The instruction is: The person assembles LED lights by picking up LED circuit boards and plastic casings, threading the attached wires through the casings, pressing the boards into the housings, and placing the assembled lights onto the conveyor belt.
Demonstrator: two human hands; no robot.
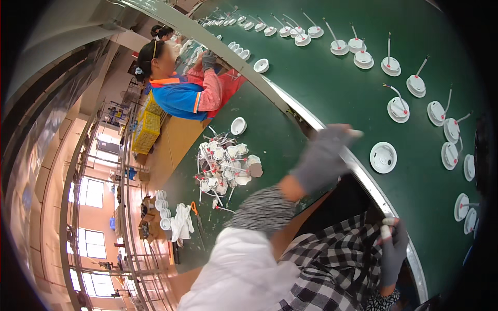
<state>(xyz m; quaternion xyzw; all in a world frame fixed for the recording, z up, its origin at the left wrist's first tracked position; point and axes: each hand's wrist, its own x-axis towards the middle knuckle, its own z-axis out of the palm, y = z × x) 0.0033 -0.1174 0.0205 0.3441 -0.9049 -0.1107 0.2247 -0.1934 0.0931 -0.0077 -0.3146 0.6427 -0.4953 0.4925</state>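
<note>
My left hand (327, 155), in a grey glove with bare fingertips, is blurred above the metal edge of the green work surface; I cannot make out its grip. To its right a white round lamp housing (384, 157) lies on the green surface with its hollow side up. My right hand (395, 251), also gloved and with white covers on its fingertips, is at the near edge by my checked apron (332, 254). Its fingers are curled together, and whatever may be between them is hidden. Several white round units with upright cables, one of them a lamp unit (398, 109), stand farther right.
A heap of white parts with wires (223, 163) lies on the green table at the left, with a white ring (238, 126) behind it. Orange-handled scissors (195, 208) and a white cloth (182, 223) lie nearer. A slanted metal beam (223, 49) crosses above; a co-worker (181, 93) sits beyond.
</note>
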